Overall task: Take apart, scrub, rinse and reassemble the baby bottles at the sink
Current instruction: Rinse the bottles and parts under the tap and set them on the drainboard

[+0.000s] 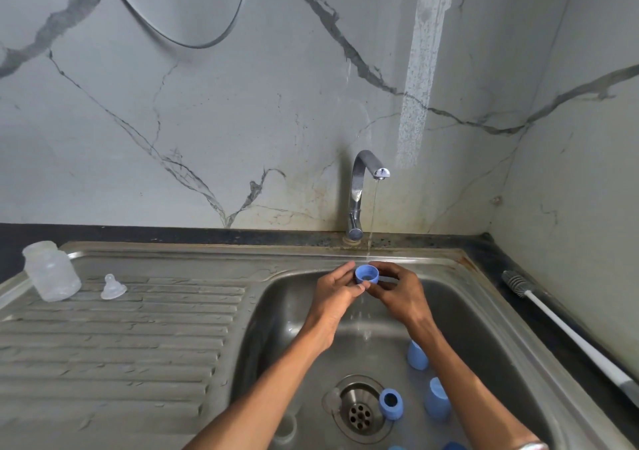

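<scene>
Both hands hold a small blue bottle ring under the thin stream of water from the tap. My left hand pinches its left side, my right hand pinches its right side. A clear bottle body stands on the drainboard at the far left, with a clear teat next to it. Down in the sink basin lie another blue ring by the drain and two blue caps.
A long white-handled bottle brush lies on the dark counter to the right of the sink. The drain strainer sits in the basin's middle front, with a clear part beside it. A marble wall rises close behind the tap.
</scene>
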A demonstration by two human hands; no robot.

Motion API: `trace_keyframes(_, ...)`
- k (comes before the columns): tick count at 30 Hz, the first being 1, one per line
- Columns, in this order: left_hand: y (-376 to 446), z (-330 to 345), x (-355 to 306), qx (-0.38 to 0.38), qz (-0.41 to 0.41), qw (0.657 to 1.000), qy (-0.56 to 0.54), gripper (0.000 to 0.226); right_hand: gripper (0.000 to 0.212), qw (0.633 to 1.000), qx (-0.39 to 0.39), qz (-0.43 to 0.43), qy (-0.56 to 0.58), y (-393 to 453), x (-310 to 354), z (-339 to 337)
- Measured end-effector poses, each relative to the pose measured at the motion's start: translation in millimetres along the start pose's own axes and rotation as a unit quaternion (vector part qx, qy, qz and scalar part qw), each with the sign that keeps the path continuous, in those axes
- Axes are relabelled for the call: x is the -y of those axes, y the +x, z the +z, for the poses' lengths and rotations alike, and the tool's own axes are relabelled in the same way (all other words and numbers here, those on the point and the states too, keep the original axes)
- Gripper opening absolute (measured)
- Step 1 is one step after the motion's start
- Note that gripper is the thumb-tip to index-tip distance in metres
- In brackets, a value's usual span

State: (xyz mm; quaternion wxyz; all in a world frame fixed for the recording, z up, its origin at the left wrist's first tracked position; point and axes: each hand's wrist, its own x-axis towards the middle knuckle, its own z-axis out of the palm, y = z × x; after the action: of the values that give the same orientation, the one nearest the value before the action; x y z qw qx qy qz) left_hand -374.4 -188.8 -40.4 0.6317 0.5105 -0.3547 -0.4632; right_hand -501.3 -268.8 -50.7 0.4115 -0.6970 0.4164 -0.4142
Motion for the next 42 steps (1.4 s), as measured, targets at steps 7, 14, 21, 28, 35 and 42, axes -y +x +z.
trace_keyframes(7,5.1,2.7,6.2,-0.003,0.015,0.999,0.036,0.061,0.039,1.000,-0.012,0.003,-0.005,3.1,-5.1,-0.2)
trace_keyframes(14,4.4,1.2,2.7,-0.028,0.039,0.999,0.013,0.054,0.036,1.000,0.013,0.016,0.015,0.7,0.3,2.9)
trace_keyframes(21,-3.8,2.6,-3.5,-0.025,0.066,0.996,0.053,0.048,0.042,1.000,-0.017,0.008,0.022,0.2,3.8,3.2)
trace_keyframes(28,-10.0,5.6,-6.7,0.004,0.081,0.993,0.091,0.057,0.047,0.999,-0.043,0.008,0.002,-0.4,7.1,6.4)
trace_keyframes(35,-4.6,1.3,-2.8,-0.016,0.092,0.993,0.075,0.047,0.043,0.999,-0.037,0.001,-0.012,-5.3,8.9,6.2)
trace_keyframes(42,2.7,-4.3,-1.9,-0.080,0.113,0.989,0.055,0.040,0.044,0.999,-0.016,0.036,0.018,-4.8,8.9,7.5)
